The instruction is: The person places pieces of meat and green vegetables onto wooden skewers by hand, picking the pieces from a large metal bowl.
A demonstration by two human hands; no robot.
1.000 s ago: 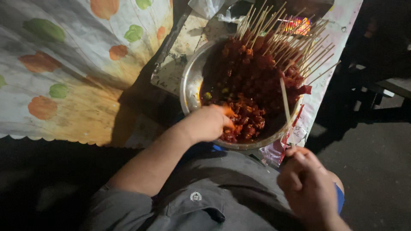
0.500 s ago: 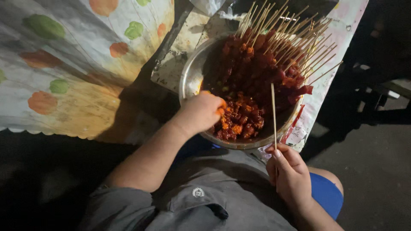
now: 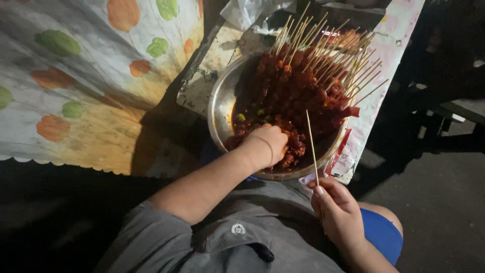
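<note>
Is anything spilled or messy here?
Nothing looks spilled. The metal bowl sits upright with the red marinated meat inside. The left hand is in the meat, and the right hand holds one bare skewer.

Skewer and marinated meat

A bare wooden skewer is held upright in the right hand; red, saucy meat chunks are pressed under the left hand.

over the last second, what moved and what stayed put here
The right hand lifted its bare wooden skewer from a slant to nearly upright, tip over the metal bowl, grip unchanged. The left hand stayed down in the red marinated meat, shifting only slightly. The bowl and the finished skewers at its far side did not move.
</note>
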